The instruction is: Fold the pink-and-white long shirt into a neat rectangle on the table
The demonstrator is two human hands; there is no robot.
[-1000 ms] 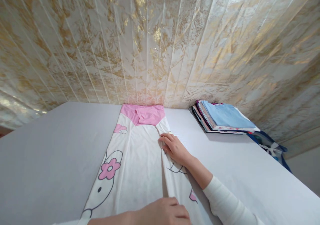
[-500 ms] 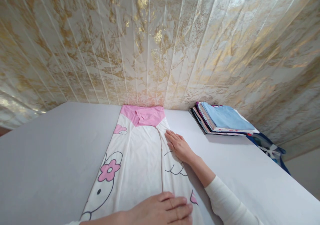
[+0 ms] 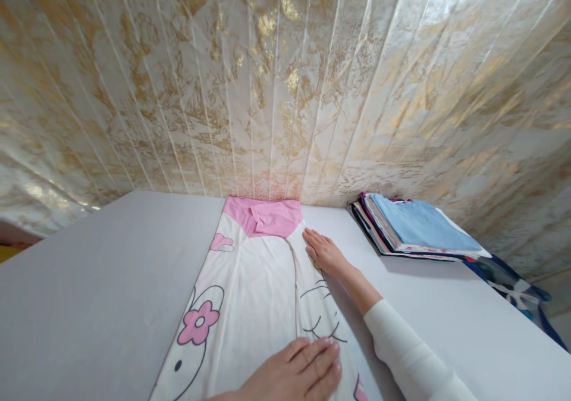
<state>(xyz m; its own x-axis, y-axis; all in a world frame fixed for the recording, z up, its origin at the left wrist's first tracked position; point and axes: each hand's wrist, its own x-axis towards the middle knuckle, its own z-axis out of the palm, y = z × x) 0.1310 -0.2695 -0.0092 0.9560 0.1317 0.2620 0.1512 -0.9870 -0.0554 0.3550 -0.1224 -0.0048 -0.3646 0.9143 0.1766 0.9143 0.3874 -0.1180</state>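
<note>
A white garment (image 3: 259, 288) with a pink top part (image 3: 279, 215) and cartoon prints lies folded lengthwise on the white table. A pink flower print (image 3: 198, 322) shows on its left side. My left hand (image 3: 297, 371) rests palm down across the lower part of the garment, fingers stretched to the right. Farther up, my right hand (image 3: 325, 252) lies flat along the garment's right edge, just below the pink part. Neither hand holds anything. The garment's near end runs out of view at the bottom.
A stack of folded clothes (image 3: 419, 225), light blue on top, sits at the table's back right. Beside it, a dark blue item (image 3: 517, 294) with a white pattern hangs at the right edge. A gold-patterned curtain (image 3: 267, 91) stands behind the white table (image 3: 111, 288).
My right hand has slid a little up along the garment's right edge, toward the pink part. My left hand stays on the lower part. The view has shifted slightly.
</note>
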